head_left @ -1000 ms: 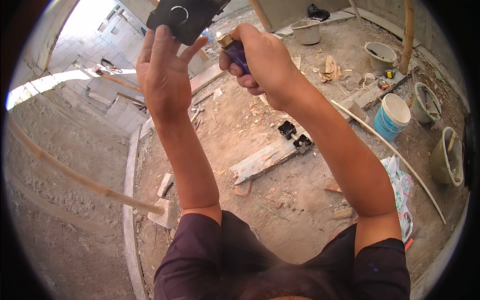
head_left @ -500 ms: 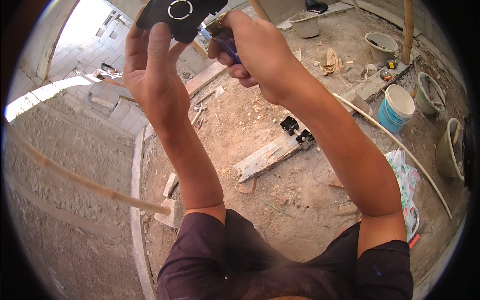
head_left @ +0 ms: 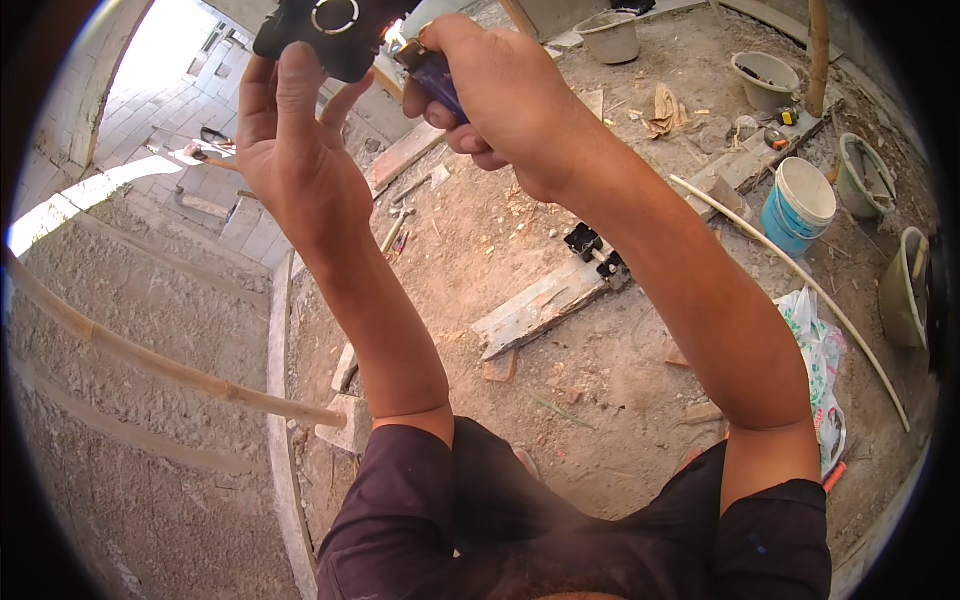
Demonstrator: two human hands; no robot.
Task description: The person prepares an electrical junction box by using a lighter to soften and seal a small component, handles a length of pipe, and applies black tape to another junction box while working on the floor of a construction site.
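My left hand [head_left: 305, 165] is raised at the upper left, its thumb and fingers gripping a black plastic box-like piece [head_left: 350, 52] with a pale ring on its face. The top of that piece runs out of the picture. Close to its right side, my right hand [head_left: 515, 100] is closed round a purple lighter [head_left: 438, 84] with the thumb at its metal top. A bright flame [head_left: 394, 38] burns between the lighter and the edge of the black piece.
Two small black box pieces [head_left: 597, 250] sit on a rough plank [head_left: 545, 310] on the dirt floor. To the right are a blue-and-white bucket [head_left: 797, 208], grey tubs [head_left: 866, 175], a long pale pole [head_left: 790, 265] and a plastic bag [head_left: 815, 350]. A bamboo pole [head_left: 170, 370] slants across the left.
Both hands have shifted slightly left and up with the black piece and the lighter. The flame at the lighter's top has turned from faint bluish to bright orange-white.
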